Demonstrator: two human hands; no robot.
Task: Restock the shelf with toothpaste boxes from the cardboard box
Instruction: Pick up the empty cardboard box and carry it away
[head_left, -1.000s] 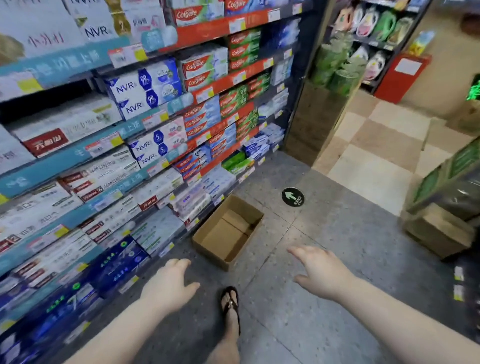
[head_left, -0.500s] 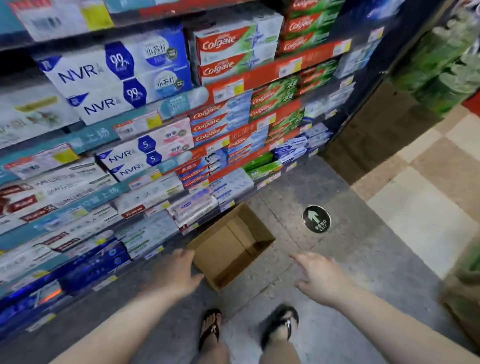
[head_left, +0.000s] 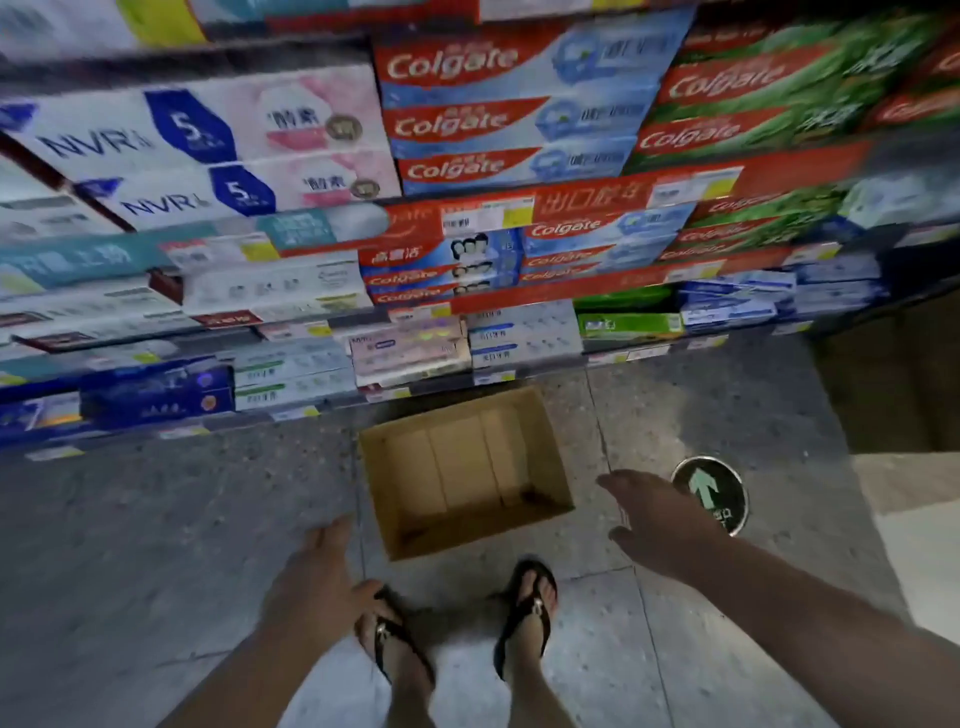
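An open brown cardboard box (head_left: 550, 441) stands on the grey floor right in front of my feet, and only its bare bottom shows inside. Behind it rise the shelves (head_left: 587, 205) packed with toothpaste boxes: red Colgate boxes (head_left: 457, 122) in the middle and white NVR boxes (head_left: 208, 135) to the left. My left hand (head_left: 317, 582) hovers low at the box's near-left corner, fingers apart, holding nothing. My right hand (head_left: 660, 525) hovers just right of the box, palm down, fingers spread and empty.
My two feet in black sandals (head_left: 524, 613) stand just short of the box. A round green arrow sticker (head_left: 714, 488) lies on the floor to the right. Dark brown and pale tiles (head_left: 904, 478) begin at the far right.
The view has swung to face the shelves and closed in on the cardboard box. Both hands have dropped to either side of the box, and both feet now stand in front of it.
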